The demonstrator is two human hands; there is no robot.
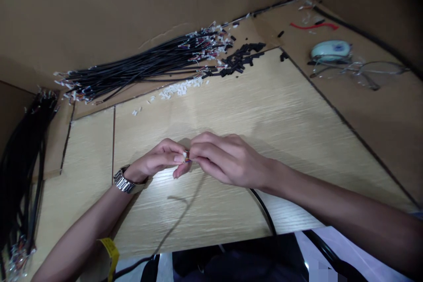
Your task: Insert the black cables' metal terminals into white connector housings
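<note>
My left hand (161,158), with a metal watch on its wrist, pinches a small white piece (184,154) that looks like a connector. Thin coloured wires (187,158) run from it towards my right hand (231,158). The right fingers are closed around the wire end, touching or almost touching the left fingertips. A black cable (264,207) comes out below the right hand and bends down over the table's front edge. What lies inside the right fingers is mostly hidden.
Behind my hands lie a bundle of black cables (139,64), small white pieces (180,88) and short black tubes (239,59). Another cable bundle (24,141) hangs at left. Glasses (363,70), a pale green case-like object (331,50) and a red strip (313,25) lie at right. Cardboard walls (165,0) enclose the table.
</note>
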